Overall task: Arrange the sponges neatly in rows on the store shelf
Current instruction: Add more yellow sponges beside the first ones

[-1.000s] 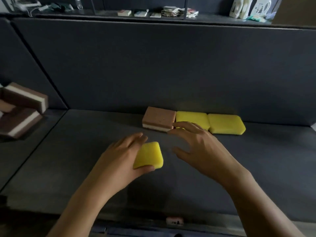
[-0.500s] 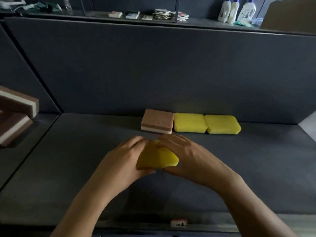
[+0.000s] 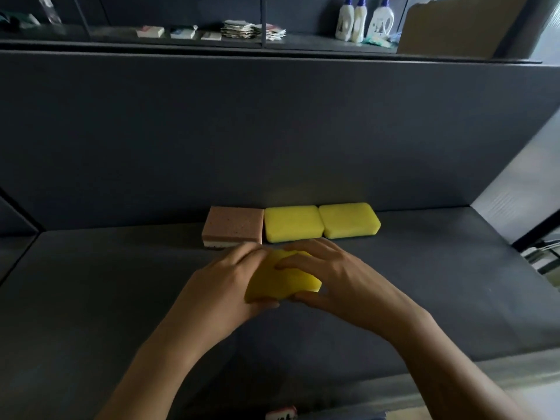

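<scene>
Presently, step: placing the loose yellow sponge (image 3: 281, 283), I judged.
Fingers: my left hand (image 3: 224, 286) and right hand (image 3: 342, 280) gripped it.
Where: just before the back row (image 3: 292, 222) on the shelf (image 3: 91, 298).
Next: it needed squaring to that row.

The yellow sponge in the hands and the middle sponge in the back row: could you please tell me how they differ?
The held sponge is gripped between the left hand and right hand, in front of the row; the middle sponge sits free of both hands at the back wall. The held sponge looks tilted; the middle sponge lies flat, flanked closely by the pink sponge and another yellow sponge. Both are yellow with rounded corners.
</scene>
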`<act>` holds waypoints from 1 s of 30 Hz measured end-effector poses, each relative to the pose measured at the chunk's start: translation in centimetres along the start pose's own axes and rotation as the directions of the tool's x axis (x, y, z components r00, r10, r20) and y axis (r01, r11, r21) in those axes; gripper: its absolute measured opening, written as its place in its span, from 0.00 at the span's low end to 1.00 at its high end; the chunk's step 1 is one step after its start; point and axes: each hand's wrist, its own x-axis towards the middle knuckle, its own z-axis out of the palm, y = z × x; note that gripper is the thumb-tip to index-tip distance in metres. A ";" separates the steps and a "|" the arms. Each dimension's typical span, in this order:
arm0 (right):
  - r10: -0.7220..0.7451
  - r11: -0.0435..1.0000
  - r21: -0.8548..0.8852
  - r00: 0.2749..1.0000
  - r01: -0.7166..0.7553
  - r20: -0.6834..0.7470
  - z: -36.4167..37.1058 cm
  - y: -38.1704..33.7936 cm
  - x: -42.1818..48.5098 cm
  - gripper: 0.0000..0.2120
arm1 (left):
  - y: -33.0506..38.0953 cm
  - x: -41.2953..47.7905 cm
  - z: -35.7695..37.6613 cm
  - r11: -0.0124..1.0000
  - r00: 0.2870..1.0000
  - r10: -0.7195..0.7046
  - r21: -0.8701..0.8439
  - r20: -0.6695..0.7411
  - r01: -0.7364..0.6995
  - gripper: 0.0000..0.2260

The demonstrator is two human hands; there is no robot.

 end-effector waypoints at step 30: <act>0.063 0.989 -0.133 0.998 -0.062 0.007 1.5 3.8 1.6 0.22 | -3.8 5.4 0.2 0.986 0.983 -0.039 0.150 -0.180 0.067 0.18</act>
